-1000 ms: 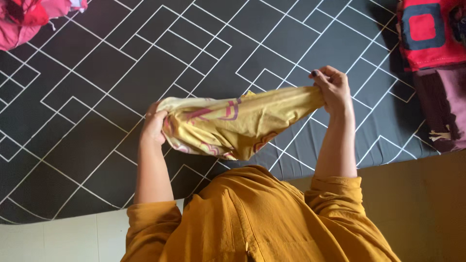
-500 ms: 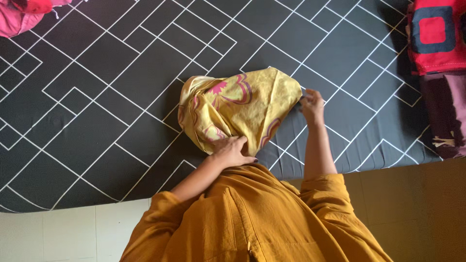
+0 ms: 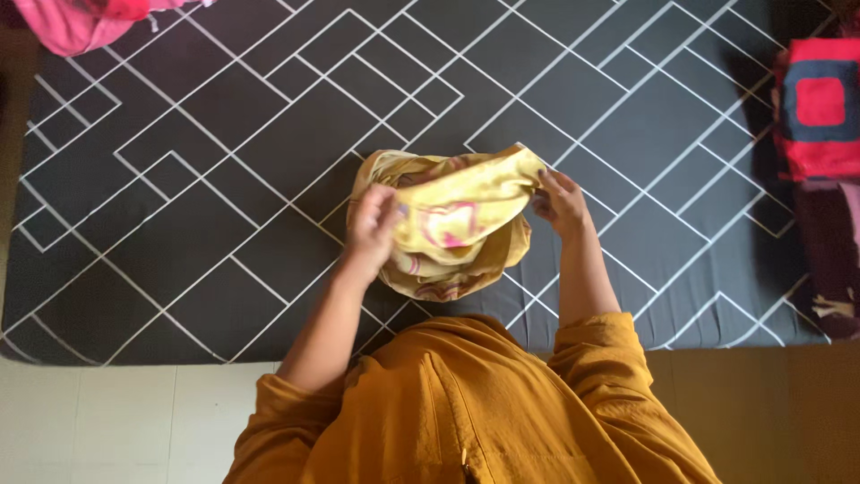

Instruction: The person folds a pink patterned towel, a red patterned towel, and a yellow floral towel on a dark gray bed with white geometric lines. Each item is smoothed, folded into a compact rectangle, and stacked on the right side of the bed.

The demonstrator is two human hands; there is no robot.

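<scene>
A yellow cloth point(image 3: 457, 224) with pink and purple patterns lies bunched and partly folded on a dark mattress point(image 3: 224, 161) with white line patterns. My left hand point(image 3: 372, 224) grips the cloth's left side, folding a layer over. On the right edge of the cloth, my right hand point(image 3: 560, 199) pinches the fabric. Mustard sleeves cover both my upper arms.
A pink and red garment point(image 3: 81, 20) lies at the mattress's top left corner. A red fabric with blue squares point(image 3: 820, 108) and a dark maroon cloth point(image 3: 829, 260) sit at the right edge. Pale floor tiles point(image 3: 116, 421) run along the near side.
The cloth was stretched between both hands, then spread flat on the mattress. Now it is folded over into a smaller bundle, with my left hand moved up onto its left side.
</scene>
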